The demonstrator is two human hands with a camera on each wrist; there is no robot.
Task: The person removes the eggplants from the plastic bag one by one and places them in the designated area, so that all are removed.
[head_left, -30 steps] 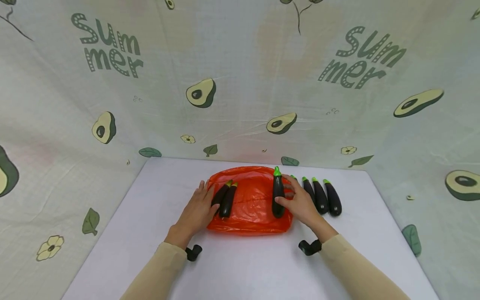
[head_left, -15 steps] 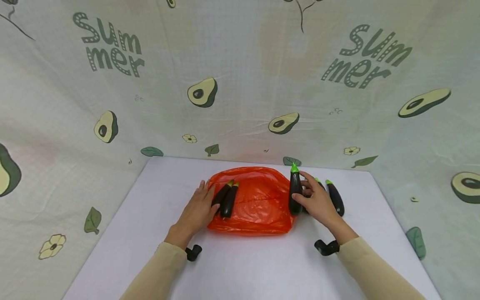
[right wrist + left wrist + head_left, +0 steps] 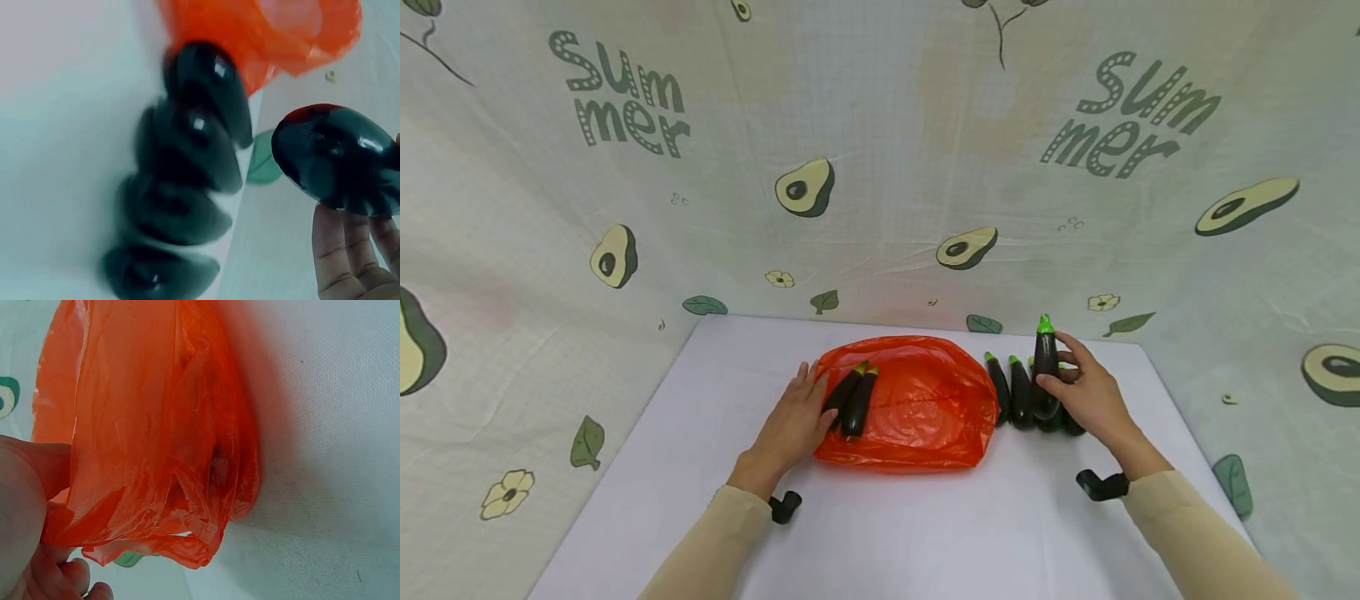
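My left hand [image 3: 793, 421] stays at the left rim of a red plastic bag [image 3: 925, 425]. In the left wrist view the bag's film [image 3: 125, 425] runs between thumb and fingers, which pinch it. Two dark eggplants with green tops lie at the bag's left, one eggplant [image 3: 859, 404] beside the other eggplant [image 3: 846, 392]. My right hand [image 3: 1097, 400] holds another eggplant [image 3: 1046, 358] upright, thumb on one side and fingers on the other. It is raised over a row of several eggplants [image 3: 1020, 400], partly covering those at the right end.
The row stands right of the bag, its nearest eggplant [image 3: 997, 387] at the bag's edge. A white table [image 3: 910, 533] carries everything. Behind rises a cloth backdrop [image 3: 880, 275] printed with avocados. Black wrist mounts [image 3: 1101, 485] show at both cuffs.
My right hand has carried the held eggplant rightward, from over the bag's right side to above the eggplant row. The left hand has kept its place at the bag's rim.
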